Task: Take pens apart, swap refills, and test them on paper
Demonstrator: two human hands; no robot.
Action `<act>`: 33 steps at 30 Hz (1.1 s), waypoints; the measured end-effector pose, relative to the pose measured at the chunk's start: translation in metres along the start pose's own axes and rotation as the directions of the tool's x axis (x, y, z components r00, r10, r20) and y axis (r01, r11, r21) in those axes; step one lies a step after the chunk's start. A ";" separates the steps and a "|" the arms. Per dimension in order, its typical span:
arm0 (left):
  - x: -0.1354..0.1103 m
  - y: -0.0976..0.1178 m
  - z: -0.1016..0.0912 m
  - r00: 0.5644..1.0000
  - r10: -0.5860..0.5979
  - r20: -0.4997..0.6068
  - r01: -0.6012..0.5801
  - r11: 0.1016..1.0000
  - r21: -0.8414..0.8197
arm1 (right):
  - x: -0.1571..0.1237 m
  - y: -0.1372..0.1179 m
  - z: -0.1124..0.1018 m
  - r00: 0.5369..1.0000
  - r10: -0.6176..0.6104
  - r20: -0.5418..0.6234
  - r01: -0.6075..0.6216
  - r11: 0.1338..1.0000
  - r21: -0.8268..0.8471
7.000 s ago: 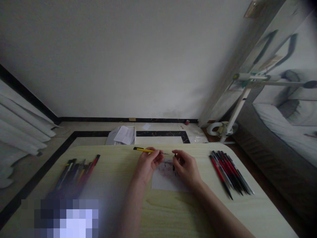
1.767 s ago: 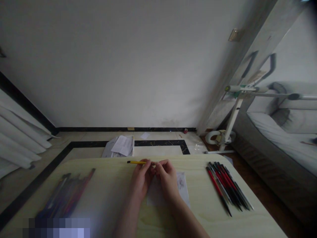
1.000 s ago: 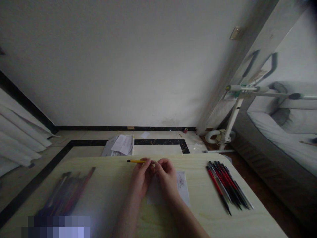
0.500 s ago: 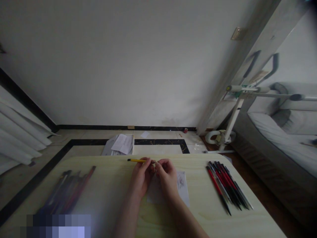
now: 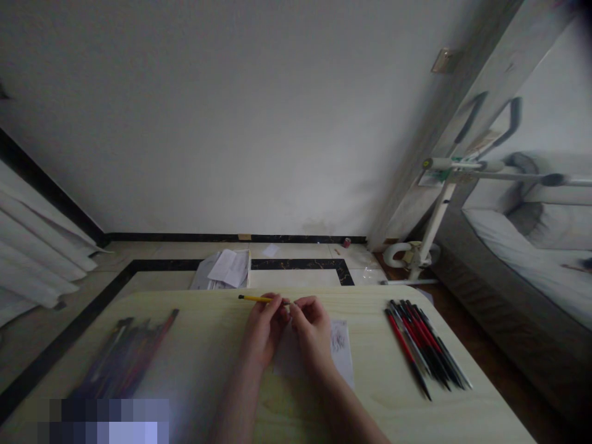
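A slim yellow pen with a black end lies level across my fingers, above the far part of the table. My left hand is closed around its middle, and the black end sticks out to the left. The fingers of my right hand are pinched at the pen's other, dark end. Whether they also hold a small part there is too small to tell. Beneath my hands lies a white sheet of paper with dark scribbles, partly hidden by my right hand and forearm.
On the table, several red, black and silver pens lie side by side at the right. Another bunch of pens at the left is blurred. Papers lie beyond the far edge, and white exercise equipment stands at the right.
Both hands stay in nearly the same place. My fingers have shifted slightly at the pen's right end, where a little more of the dark tip shows.
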State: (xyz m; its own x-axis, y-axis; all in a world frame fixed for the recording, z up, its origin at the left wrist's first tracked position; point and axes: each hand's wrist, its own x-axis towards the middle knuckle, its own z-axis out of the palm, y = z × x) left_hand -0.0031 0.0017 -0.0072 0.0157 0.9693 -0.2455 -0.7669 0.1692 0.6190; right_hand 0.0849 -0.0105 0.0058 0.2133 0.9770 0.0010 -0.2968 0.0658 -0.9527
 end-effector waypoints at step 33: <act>-0.003 0.003 0.004 0.997 0.008 -0.072 -0.007 1.000 0.011 | -0.002 0.007 -0.003 0.997 -0.061 -0.038 0.057 0.994 -0.096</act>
State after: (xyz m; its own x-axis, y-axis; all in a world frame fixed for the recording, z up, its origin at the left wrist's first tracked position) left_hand -0.0027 0.0001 -0.0019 -0.0366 0.9552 -0.2937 -0.7601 0.1642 0.6287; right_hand 0.0848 -0.0124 -0.0019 0.2663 0.9627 0.0477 -0.1935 0.1018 -0.9758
